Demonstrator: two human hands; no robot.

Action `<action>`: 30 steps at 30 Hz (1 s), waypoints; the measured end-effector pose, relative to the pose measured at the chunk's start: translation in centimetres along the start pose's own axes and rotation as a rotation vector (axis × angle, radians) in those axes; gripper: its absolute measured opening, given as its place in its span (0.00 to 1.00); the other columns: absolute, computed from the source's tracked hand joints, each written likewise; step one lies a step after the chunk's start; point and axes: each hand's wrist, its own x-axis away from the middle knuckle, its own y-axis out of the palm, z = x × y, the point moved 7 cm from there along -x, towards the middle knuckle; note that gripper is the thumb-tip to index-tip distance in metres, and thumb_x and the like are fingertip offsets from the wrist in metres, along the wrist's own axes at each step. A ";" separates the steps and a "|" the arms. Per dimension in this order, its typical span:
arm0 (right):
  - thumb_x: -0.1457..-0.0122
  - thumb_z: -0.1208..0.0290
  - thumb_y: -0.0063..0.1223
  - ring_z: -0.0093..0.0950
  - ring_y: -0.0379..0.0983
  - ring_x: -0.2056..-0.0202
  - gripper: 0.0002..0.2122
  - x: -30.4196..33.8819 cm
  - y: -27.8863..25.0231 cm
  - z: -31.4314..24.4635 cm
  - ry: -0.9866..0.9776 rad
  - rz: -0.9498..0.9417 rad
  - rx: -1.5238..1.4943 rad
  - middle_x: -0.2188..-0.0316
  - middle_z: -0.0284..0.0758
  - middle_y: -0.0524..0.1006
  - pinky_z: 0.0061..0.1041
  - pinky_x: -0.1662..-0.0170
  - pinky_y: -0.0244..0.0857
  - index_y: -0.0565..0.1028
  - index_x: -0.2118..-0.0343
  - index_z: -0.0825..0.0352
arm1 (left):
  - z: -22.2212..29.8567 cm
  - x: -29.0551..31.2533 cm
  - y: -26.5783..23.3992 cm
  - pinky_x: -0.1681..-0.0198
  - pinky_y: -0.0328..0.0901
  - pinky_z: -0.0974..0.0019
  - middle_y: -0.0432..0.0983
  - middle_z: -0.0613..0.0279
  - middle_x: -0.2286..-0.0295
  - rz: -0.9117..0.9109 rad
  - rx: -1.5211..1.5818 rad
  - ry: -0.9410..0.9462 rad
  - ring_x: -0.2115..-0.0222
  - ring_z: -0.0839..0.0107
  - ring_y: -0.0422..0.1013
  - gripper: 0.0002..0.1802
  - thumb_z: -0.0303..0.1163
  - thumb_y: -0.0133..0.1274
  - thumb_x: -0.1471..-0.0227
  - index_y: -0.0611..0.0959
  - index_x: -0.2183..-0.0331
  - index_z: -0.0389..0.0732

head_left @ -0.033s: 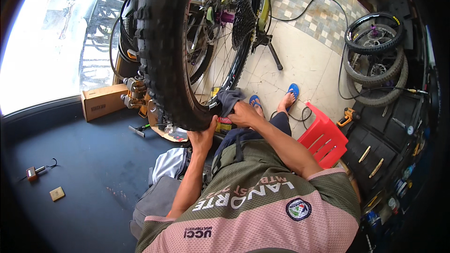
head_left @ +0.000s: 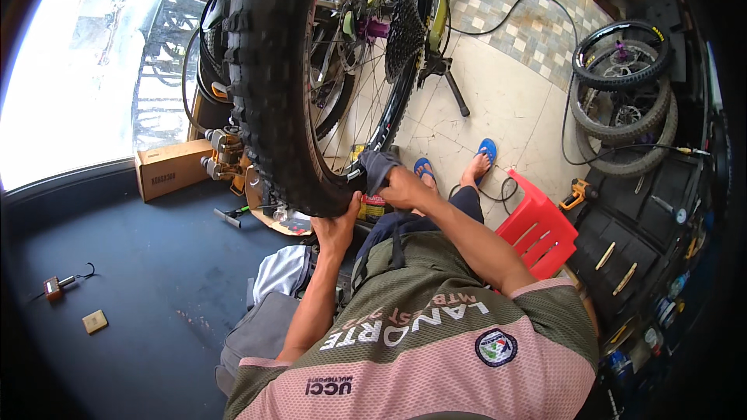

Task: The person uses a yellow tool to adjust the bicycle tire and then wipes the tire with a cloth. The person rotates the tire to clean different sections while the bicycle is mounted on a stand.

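There's two bare hands (head_left: 334, 232), one dark grey cloth (head_left: 377, 171) and one big knobbly tyre (head_left: 268, 93) in the middle, plus two blue flip-flops (head_left: 487, 146) a bit farther off. Over on the right I count what looks like three stacked loose wheels (head_left: 621, 87), one red plastic seat (head_left: 537, 225), one yellow-and-black power tool (head_left: 576, 194) and two slim gold-coloured pieces (head_left: 604, 255). Left side's got one closed cardboard box (head_left: 173, 169), one small gadget with a hook (head_left: 53, 288) and one square tan block (head_left: 95, 322).

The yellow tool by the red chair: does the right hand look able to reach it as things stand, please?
Probably not directly: the right hand is holding a grey cloth at the wheel, and the red chair seems partly between it and the yellow tool.
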 end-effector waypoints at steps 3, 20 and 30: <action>0.47 0.64 0.51 0.55 0.75 0.49 0.29 -2.4 -1.0 0.9 -0.077 0.064 0.033 0.50 0.54 0.79 0.49 0.45 0.71 0.71 0.38 0.56 | 0.5 0.1 0.3 0.54 0.71 0.55 0.84 0.51 0.67 -0.033 0.078 0.005 0.67 0.56 0.79 0.22 0.33 0.75 0.55 0.85 0.63 0.30; 0.49 0.63 0.57 0.55 0.79 0.60 0.14 1.4 -2.7 -2.7 -0.021 0.105 -0.018 0.63 0.52 0.83 0.51 0.54 0.73 0.81 0.62 0.65 | -1.2 -0.6 1.5 0.48 0.68 0.53 0.83 0.49 0.62 -0.019 0.060 0.058 0.60 0.54 0.78 0.26 0.36 0.74 0.53 0.83 0.57 0.29; 0.47 0.63 0.55 0.53 0.76 0.50 0.23 -0.1 -1.1 -1.6 0.016 -0.041 -0.252 0.54 0.53 0.80 0.46 0.47 0.71 0.78 0.47 0.62 | -2.7 -0.4 2.5 0.47 0.67 0.54 0.84 0.53 0.63 -0.067 0.053 0.009 0.61 0.58 0.78 0.20 0.35 0.73 0.51 0.86 0.61 0.32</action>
